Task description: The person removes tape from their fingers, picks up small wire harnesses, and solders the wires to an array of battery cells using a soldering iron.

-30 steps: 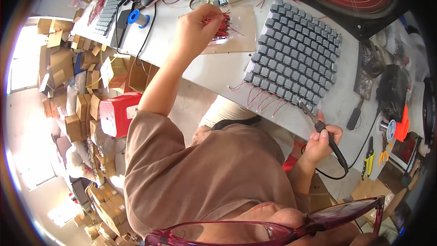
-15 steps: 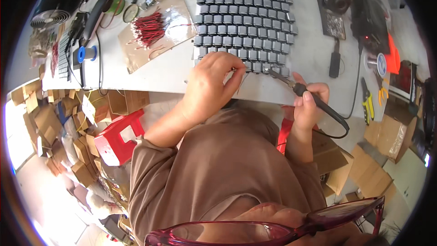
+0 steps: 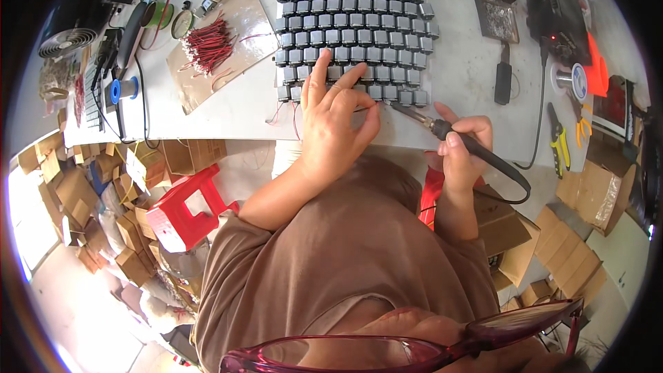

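In my right hand (image 3: 464, 148) is a soldering iron (image 3: 476, 152) with a black handle. Its metal tip points left and lies at the near row of small grey block-shaped parts (image 3: 356, 38), which are packed in rows on the table. My left hand (image 3: 331, 121) is just left of the tip, thumb and index finger pinched together. What they pinch is too small or hidden to make out. The other left fingers stretch forward over the nearest rows. Thin red wires (image 3: 295, 121) hang from parts at the near left corner.
Left of the blocks, a pile of red wires (image 3: 209, 47) lies on a brown sheet (image 3: 242, 27). To the right are a black box with a red light (image 3: 552, 17), a solder spool (image 3: 572, 81) and yellow-handled cutters (image 3: 559, 145). A red stool (image 3: 179, 217) stands below left.
The block rows shifted slightly left and away in view. My left hand moved right and its outer fingers spread forward. The iron moved slightly left, its tip still at the near row.
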The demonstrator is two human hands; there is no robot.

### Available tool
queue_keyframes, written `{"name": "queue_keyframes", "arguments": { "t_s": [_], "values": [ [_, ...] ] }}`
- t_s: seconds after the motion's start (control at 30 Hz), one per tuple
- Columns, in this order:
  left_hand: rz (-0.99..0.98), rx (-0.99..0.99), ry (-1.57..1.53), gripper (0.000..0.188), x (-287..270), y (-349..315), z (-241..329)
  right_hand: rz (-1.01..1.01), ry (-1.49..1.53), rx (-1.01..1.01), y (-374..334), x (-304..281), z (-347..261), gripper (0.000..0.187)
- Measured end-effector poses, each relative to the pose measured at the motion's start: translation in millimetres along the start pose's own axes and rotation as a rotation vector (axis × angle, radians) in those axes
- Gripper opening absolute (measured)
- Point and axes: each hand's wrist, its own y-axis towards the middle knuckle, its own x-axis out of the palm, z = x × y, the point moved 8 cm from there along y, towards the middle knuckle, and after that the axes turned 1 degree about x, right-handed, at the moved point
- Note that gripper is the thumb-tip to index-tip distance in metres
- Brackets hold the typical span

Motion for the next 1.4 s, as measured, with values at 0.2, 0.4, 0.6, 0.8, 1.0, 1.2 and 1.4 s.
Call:
{"name": "queue_keyframes", "arguments": {
  "t_s": [0.2,0.4,0.6,0.8,1.0,1.2,1.4],
  "values": [
    [0.019,-0.011,0.019,0.011,-0.5,1.3,0.6,-0.022,-0.016,-0.018,-0.4,2.6,0.4,0.015],
    [0.011,-0.013,0.019,0.011,0.2,1.1,0.6,-0.029,-0.022,-0.025,-0.2,4.1,0.5,0.016],
    [0.013,-0.013,0.039,0.010,0.6,1.2,1.6,-0.039,-0.036,-0.038,-0.5,4.7,0.9,0.016],
    [0.032,0.016,0.066,0.013,2.4,0.5,3.8,-0.033,-0.045,-0.043,-1.0,4.1,0.0,0.016],
    [0.023,-0.005,0.086,0.011,1.6,1.9,5.0,0.030,0.009,-0.031,-1.2,-2.5,-0.3,0.014],
    [0.028,0.004,0.101,0.012,2.1,1.6,4.8,0.060,0.053,0.016,5.0,4.5,-3.9,0.015],
    [0.024,0.021,0.104,0.014,2.8,0.3,5.2,0.044,0.058,0.085,10.2,8.4,5.7,0.015]
  ]
}}
